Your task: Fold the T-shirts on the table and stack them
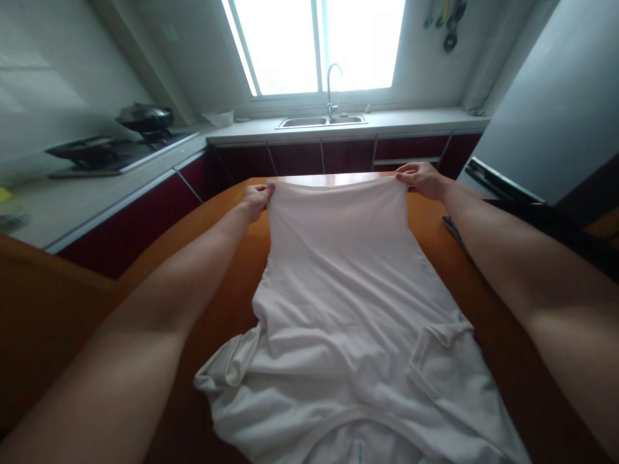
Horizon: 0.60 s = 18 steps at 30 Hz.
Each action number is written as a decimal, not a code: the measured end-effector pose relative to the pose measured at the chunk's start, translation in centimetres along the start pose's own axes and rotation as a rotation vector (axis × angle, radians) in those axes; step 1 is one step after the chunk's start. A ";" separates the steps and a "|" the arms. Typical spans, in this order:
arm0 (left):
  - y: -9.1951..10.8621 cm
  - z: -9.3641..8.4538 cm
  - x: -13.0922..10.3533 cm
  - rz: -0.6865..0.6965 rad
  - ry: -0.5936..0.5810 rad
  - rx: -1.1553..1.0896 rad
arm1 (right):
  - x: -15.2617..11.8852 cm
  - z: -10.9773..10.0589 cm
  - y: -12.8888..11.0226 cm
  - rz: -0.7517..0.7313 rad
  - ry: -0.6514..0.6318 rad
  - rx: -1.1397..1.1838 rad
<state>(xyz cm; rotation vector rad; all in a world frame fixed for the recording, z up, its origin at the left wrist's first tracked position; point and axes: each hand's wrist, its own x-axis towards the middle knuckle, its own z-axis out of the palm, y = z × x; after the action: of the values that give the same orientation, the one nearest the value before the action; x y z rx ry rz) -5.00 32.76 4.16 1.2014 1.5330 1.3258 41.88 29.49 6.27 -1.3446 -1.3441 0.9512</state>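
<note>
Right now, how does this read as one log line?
left hand: grips far hem | right hand: grips same hem, other end | white shirt: over orange table

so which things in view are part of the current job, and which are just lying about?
In the job:
- white shirt, spread neck end nearest the wearer
- left hand and right hand, fingers gripping its far corners
- orange table under it

Lying about:
- lidded pan on the stove
- white container by the sink
</note>
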 end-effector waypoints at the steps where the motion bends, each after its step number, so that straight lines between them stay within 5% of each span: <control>1: -0.3 0.3 0.6 -0.007 0.015 0.015 | 0.5 -0.1 0.4 0.017 0.016 0.041; 12: -4.3 2.3 2.5 0.054 0.185 0.266 | 2.4 1.3 5.8 0.176 0.368 0.070; 18: -5.3 2.1 2.5 0.201 0.220 0.339 | 2.9 1.5 8.0 0.044 0.312 -0.034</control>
<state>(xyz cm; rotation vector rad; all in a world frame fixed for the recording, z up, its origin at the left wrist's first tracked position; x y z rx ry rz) -4.56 35.68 -1.32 1.4907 1.8915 1.4024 42.49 33.21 -1.47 -1.4849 -1.1007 0.7137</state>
